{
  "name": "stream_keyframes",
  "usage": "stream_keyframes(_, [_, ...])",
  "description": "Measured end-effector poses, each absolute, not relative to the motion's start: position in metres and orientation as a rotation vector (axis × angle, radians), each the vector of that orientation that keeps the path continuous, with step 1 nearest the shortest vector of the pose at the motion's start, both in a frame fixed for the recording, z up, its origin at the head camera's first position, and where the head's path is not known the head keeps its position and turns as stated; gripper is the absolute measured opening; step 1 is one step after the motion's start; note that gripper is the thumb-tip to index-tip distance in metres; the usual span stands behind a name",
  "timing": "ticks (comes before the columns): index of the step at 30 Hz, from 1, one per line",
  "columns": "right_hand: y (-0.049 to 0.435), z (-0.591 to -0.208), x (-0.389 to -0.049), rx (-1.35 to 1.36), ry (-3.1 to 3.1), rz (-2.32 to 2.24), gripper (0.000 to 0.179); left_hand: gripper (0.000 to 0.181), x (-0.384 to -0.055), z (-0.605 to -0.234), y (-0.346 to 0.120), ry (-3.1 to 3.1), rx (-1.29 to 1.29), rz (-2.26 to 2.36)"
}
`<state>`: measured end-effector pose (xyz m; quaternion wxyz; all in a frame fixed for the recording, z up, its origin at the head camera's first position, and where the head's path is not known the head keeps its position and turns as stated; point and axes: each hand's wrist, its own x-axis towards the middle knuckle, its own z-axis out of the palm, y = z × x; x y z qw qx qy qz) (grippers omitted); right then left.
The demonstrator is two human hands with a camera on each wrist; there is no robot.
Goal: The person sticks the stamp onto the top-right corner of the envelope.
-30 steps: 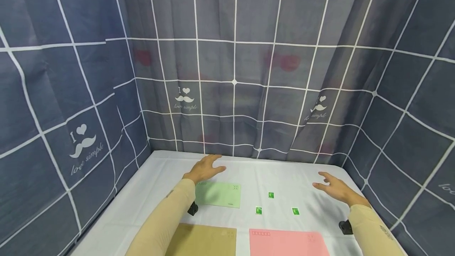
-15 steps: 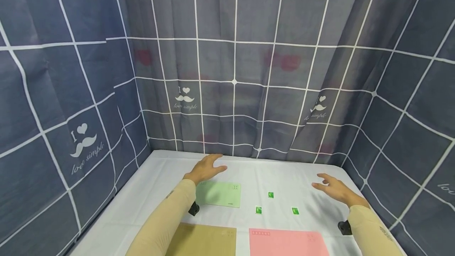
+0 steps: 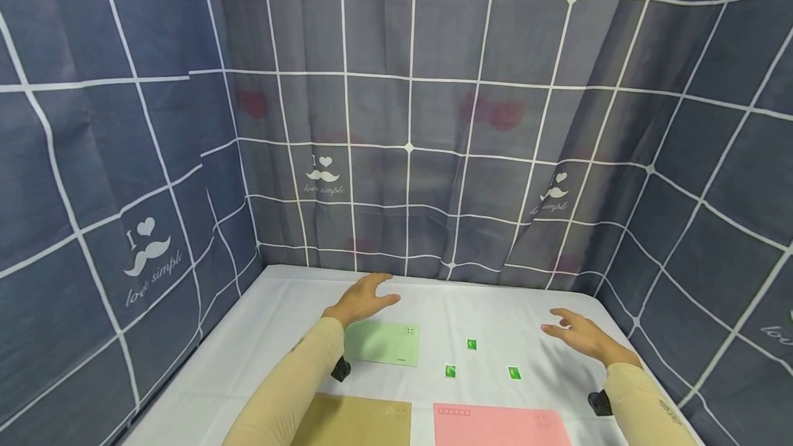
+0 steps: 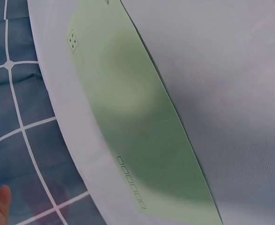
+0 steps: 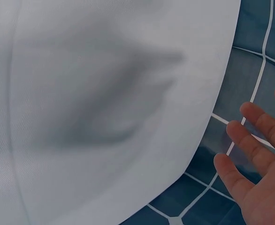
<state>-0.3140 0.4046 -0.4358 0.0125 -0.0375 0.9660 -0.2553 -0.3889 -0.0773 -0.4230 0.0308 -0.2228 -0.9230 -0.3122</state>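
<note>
My left hand (image 3: 361, 300) hovers over the far left of the table with fingers relaxed and nothing in its grasp. Just below it lies a light green envelope (image 3: 385, 344), partly covered by the wrist in the head view; the left wrist view shows this green envelope (image 4: 128, 98) in the hand's shadow. At the right, my right hand (image 3: 582, 332) is held above the white cloth, fingers spread loosely and holding nothing. Between the hands lie three small green stamps, a far one (image 3: 472, 344), a left one (image 3: 450, 371) and a right one (image 3: 514, 372).
Nearer the body are an olive-brown envelope (image 3: 362, 422) and a pink envelope (image 3: 498, 425), both cut off by the lower frame edge. A white cloth (image 3: 279, 343) covers the table. Dark blue grid curtains (image 3: 434, 177) enclose its back and sides.
The head view has tilted slightly, so the whole scene sits a little lower. Both hands have drifted slightly inward; the envelopes and stamps stay in place.
</note>
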Motion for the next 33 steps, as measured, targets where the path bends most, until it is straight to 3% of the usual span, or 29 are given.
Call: stream_keyframes(33, [0.402, -0.444, -0.313, -0.084, 2.972, -0.857, 0.079, 0.07, -0.382, -0.427, -0.063, -2.781, -0.762, -1.053])
